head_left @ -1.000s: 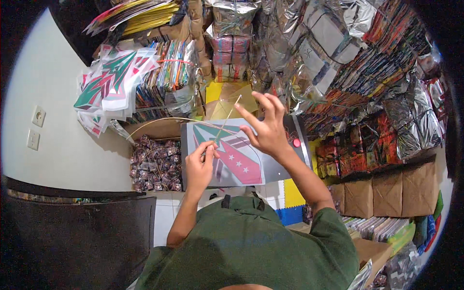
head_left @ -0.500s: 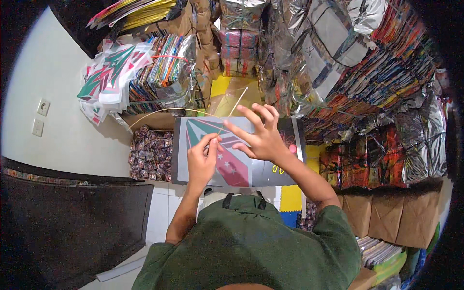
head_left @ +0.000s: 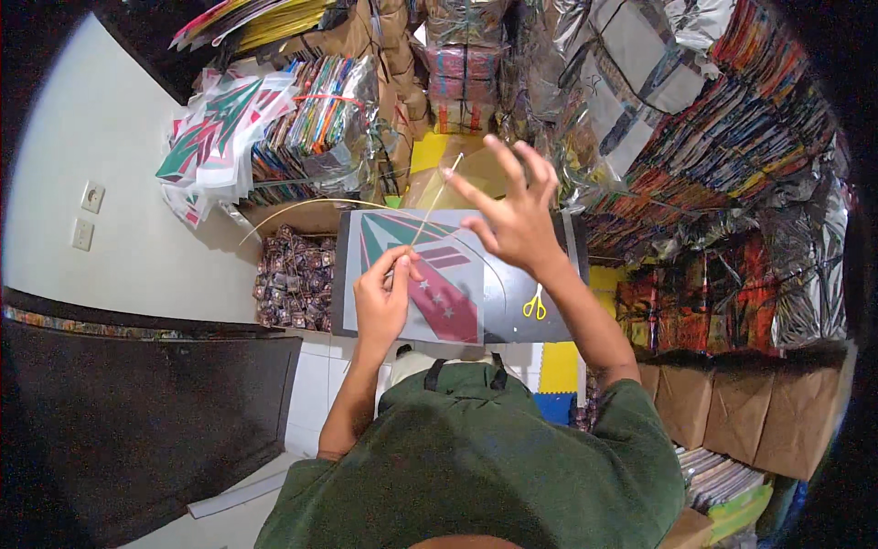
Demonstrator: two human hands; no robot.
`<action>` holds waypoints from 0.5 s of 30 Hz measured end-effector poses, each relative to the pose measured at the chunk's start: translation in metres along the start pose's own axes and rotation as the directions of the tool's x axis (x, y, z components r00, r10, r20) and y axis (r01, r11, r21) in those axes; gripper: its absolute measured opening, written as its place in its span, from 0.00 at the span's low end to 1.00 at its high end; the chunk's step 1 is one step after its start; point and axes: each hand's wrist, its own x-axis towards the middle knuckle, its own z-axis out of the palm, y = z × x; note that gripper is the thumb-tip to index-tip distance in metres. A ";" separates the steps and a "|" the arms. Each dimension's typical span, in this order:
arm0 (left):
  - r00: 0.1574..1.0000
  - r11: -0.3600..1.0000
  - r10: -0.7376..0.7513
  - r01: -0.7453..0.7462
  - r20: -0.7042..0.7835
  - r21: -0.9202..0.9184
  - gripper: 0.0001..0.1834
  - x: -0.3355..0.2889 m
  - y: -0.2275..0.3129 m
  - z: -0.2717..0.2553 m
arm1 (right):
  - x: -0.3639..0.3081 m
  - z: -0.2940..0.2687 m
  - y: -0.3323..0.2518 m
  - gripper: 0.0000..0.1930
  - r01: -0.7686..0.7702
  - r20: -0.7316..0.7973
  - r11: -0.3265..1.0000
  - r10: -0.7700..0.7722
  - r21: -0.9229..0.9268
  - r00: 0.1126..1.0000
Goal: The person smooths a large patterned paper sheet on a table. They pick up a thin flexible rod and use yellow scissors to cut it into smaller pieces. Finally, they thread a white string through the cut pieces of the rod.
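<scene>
My left hand (head_left: 384, 288) pinches the lower end of a thin, straight light-coloured stick (head_left: 433, 209). A long bowed stick (head_left: 320, 202) crosses it; its left part arches out past the table, and its right part curves down behind my right hand. My right hand (head_left: 519, 210) is raised, fingers spread, with the index fingertip close to the straight stick's upper end. Whether that fingertip touches the stick I cannot tell. Below both hands a printed sheet (head_left: 450, 316) in grey, green and dark red with stars lies on a dark low table (head_left: 512, 331).
Yellow-handled scissors (head_left: 534, 305) lie on the table's right part. Loose printed sheets (head_left: 215, 137) and a bundled stack (head_left: 325, 105) stand at the back left. A mass of small wrapped items (head_left: 294, 279) sits left of the table. Wrapped stacks (head_left: 732, 137) fill the right side.
My right hand has moved up and slightly right, uncovering the scissors. My left hand still pinches the stick. The whole view has shifted slightly.
</scene>
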 end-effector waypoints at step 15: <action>0.998 0.997 0.055 -0.057 -0.022 -0.054 0.11 -0.004 -0.033 -0.100 | 0.027 0.034 -0.098 0.26 0.076 0.023 0.996 -0.076 -0.036 0.997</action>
